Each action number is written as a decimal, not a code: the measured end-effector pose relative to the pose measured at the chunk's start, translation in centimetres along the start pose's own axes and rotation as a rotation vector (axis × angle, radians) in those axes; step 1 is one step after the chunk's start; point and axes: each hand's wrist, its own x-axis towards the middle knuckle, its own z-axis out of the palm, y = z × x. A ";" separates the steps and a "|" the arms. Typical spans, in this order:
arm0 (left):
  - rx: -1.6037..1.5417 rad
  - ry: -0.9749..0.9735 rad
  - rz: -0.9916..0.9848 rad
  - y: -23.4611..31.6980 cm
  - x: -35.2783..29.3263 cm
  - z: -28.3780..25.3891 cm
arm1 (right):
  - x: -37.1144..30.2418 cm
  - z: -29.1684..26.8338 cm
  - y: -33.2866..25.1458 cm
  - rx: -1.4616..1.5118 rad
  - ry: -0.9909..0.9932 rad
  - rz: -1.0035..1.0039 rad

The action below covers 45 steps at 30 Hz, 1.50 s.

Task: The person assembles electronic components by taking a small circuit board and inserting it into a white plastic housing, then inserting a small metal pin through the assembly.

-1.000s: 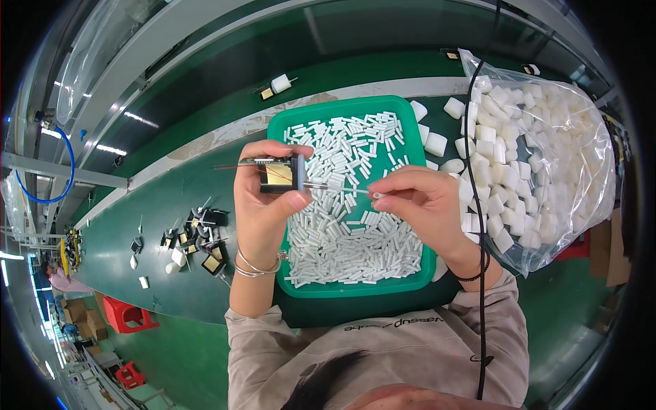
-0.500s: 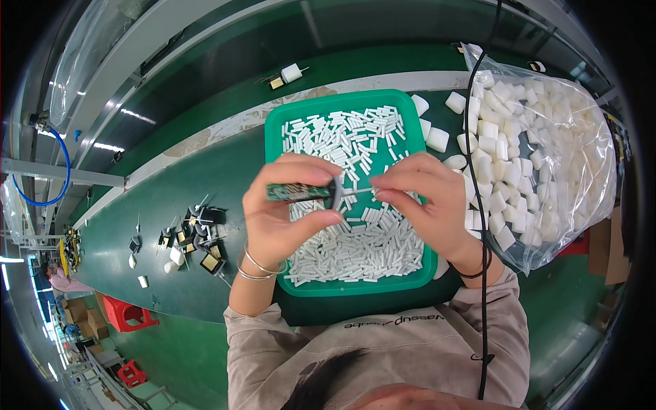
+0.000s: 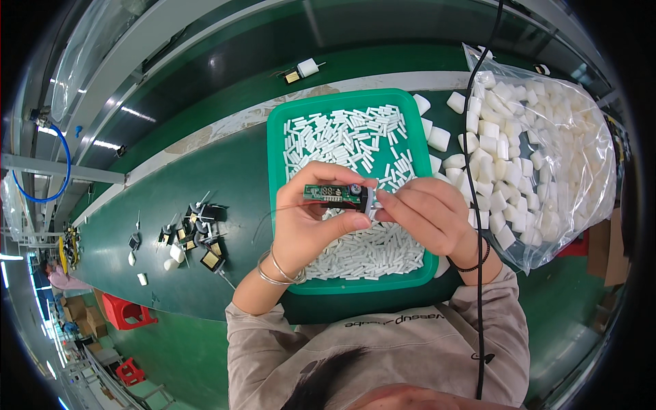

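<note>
Left hand [image 3: 316, 229] holds a small green circuit board [image 3: 333, 195] level above the green tray [image 3: 280, 205], fingers closed round its near edge and left end. Right hand [image 3: 425, 217] is pinched shut at the board's right end, on a small white piece [image 3: 370, 200]; can't tell if that piece is already seated or only butted against the edge. Looks like the fitting step: white part going onto the board end.

Tray under both hands is full of white strips [image 3: 345, 140]. Clear bag [image 3: 547, 143] of white foam blocks sits right of the tray, touching it. Pile of dark small parts [image 3: 191, 236] lies left on the worktop [image 3: 198, 184], well apart.

Next move likely needs the board held steady and the piece pressed on square, no twist.
</note>
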 end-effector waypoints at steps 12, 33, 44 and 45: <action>-0.136 0.029 -0.007 -0.1 -0.2 0.4 | 0.2 -0.7 -0.1 0.110 0.017 0.090; -0.087 0.170 -0.062 -1.5 0.9 -1.3 | 0.5 -1.4 3.4 0.220 -0.199 0.545; -0.116 0.244 -0.008 -1.1 1.4 -1.5 | -6.0 -0.9 9.1 -0.561 -0.711 0.631; -0.143 0.260 -0.014 -0.9 1.3 -1.6 | -5.1 -1.0 8.8 -0.507 -0.817 0.756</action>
